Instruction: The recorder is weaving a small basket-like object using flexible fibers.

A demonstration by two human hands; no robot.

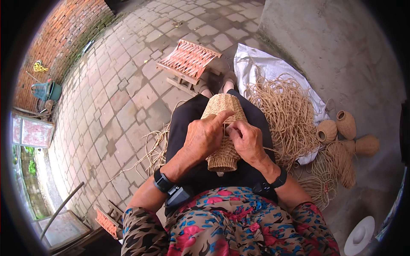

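Observation:
A tan woven basket [223, 104], narrow at its near open rim, lies across my lap on dark trousers. My left hand [206, 133] grips its left side, with the index finger stretched over the weave. Close beside it, the fingers of my right hand [245, 138] are pinched together at the weave. What sits between those fingertips is too small to make out. A strand of cord shows at the right of that hand, toward a large heap of loose tan cord [284, 113].
The heap lies on a white sheet [252, 57] at my right. Several small woven baskets [346, 124] and a cord bundle [341, 164] are beyond it. A low stool with a woven pink top [191, 58] stands ahead by my feet. A white hat [360, 236] lies at lower right.

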